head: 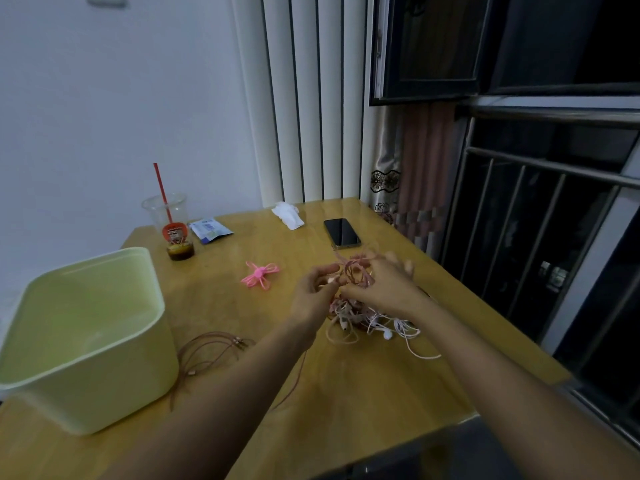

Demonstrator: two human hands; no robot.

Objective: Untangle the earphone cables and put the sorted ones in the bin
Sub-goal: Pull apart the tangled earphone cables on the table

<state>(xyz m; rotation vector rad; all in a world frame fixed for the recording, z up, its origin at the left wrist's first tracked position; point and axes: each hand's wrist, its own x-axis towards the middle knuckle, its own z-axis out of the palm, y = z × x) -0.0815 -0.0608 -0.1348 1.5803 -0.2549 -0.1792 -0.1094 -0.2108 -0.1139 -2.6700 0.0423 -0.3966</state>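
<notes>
The tangled earphone cables (367, 315) are lying mid-table (346, 382), one pink strand lifting between both hands. The left hand (313, 292) is pinching it; the right hand (384, 285) is gripping loops, fingers blurred. Untangling is under way; next, probably freeing that strand for the empty bin (83, 341).

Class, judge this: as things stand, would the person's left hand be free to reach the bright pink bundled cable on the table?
Probably not at once: the left hand is pinching a tangled cable. The table towards the pink bundle is bare.
</notes>
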